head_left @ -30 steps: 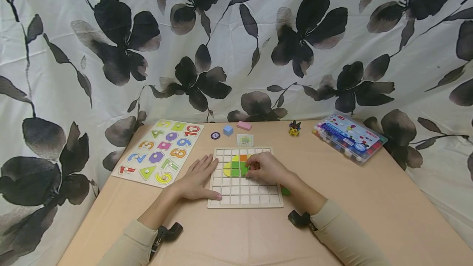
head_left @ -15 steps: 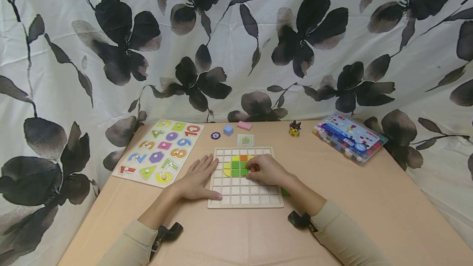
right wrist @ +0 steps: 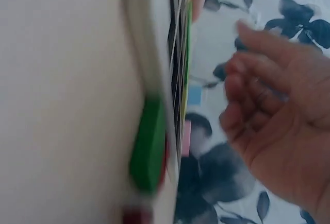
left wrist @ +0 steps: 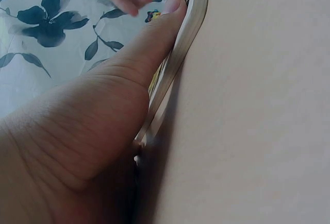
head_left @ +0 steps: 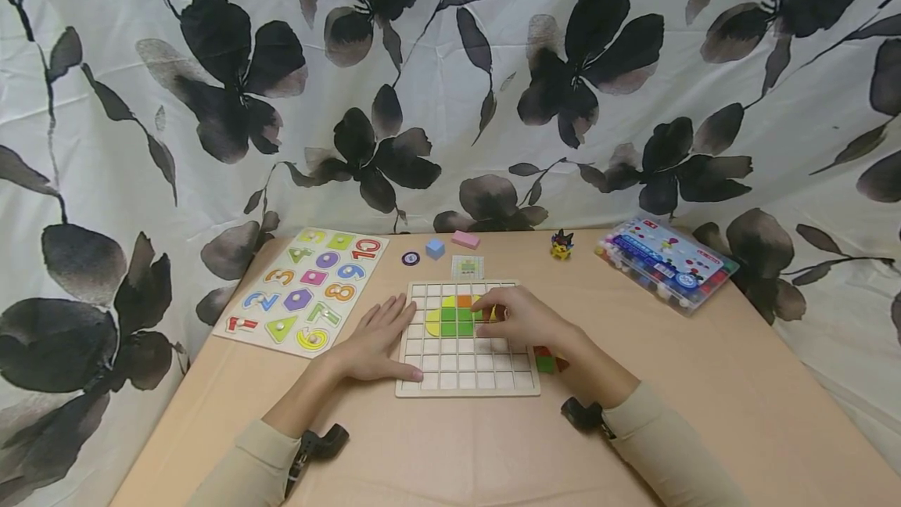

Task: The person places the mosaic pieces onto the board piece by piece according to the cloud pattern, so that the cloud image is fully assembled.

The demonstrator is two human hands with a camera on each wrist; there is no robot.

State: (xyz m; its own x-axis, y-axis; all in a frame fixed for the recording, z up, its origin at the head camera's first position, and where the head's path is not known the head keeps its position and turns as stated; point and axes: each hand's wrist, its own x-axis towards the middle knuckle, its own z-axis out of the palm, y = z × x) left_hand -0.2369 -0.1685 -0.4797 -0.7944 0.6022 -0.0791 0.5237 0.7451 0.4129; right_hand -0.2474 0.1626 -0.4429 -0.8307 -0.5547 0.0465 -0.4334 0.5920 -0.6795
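Grid board [head_left: 449, 363] smooth wood; case [head_left: 665, 263] glossy plastic.

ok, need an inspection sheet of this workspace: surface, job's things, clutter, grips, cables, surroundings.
Surface: light tan table.
Job's things: grid board with green, yellow and orange inset pieces; green and reddish loose pieces by its right edge.
Clutter: number board, disc, blue block, pink block, picture card, figurine, plastic box.
Left-hand grip: fingers extended at the board's left edge, thumb on its frame.
Right-hand grip: raised over the board, fingers bent, holding nothing visible.
Cables: nothing seen.
Surroundings: floral cloth behind.
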